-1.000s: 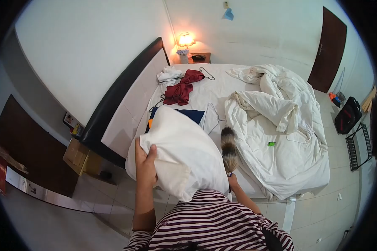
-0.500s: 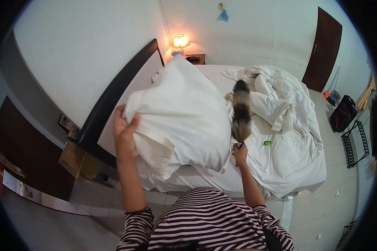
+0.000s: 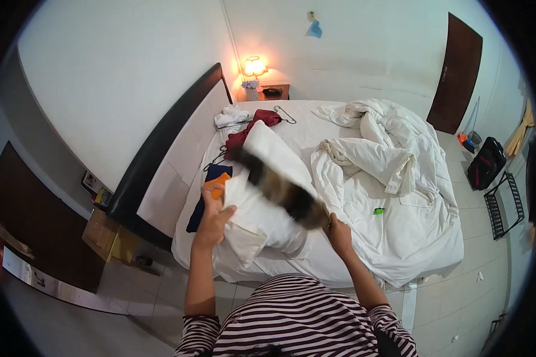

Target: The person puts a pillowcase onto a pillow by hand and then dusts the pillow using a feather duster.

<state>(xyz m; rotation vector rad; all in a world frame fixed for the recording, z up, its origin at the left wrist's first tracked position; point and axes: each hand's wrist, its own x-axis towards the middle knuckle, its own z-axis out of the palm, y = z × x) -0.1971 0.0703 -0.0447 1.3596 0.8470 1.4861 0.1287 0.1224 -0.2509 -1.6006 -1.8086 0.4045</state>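
My left hand [image 3: 214, 217] is closed on the near left corner of a white pillow [image 3: 249, 209], which lies tilted over the bed. In my right hand [image 3: 340, 235] is the handle of a feather duster [image 3: 280, 191] with black, brown and cream feathers. The duster stretches across the pillow, blurred by motion, and hides part of it. Beside my left fingers lies an orange cloth [image 3: 218, 184] on dark blue fabric [image 3: 200, 205]. A maroon garment [image 3: 263, 122] and a white garment [image 3: 232, 116] rest farther up near the headboard.
A crumpled white duvet [image 3: 387, 157] covers the bed's right side, with a small green object [image 3: 379, 210] near it. One hanger [image 3: 286, 115] lies on the sheet. Beyond the dark headboard [image 3: 167, 131], a lit lamp [image 3: 255, 66] stands by the wall. A black suitcase [image 3: 487, 163] is at right.
The pillow has come down from its raised position, uncovering clothes and hangers. The duster has swung left from over the duvet onto the pillow. My left hand has moved right and lower.
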